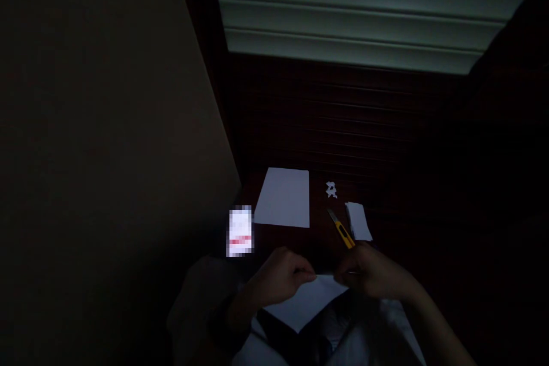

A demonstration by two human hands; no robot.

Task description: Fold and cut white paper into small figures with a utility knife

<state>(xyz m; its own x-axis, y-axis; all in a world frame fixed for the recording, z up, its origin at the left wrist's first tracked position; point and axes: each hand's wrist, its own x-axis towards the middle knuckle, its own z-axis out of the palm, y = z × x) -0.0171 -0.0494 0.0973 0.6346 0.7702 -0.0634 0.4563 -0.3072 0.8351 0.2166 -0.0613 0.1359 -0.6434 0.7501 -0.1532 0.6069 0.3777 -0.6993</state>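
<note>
A white sheet of paper (305, 304) hangs over my lap, its top edge between my two hands. My left hand (283, 275) is closed, thumb and fingers pinching the paper near the top edge. On the other side my right hand (374, 270) is also closed, with its fingertips at the paper's right corner. Just beyond the right hand lies a yellow box cutter (342, 233), its blade end pointing away from me and its near end hidden by the hand.
A larger white sheet (285, 197) lies flat on the dark table. Small white paper scraps (331, 189) and a stack of narrow paper pieces (359, 221) are to its right. A bright, blurred-out screen (240, 231) glows at left. A wall (128, 97) bounds the left side; a slatted shutter (351, 17) is ahead.
</note>
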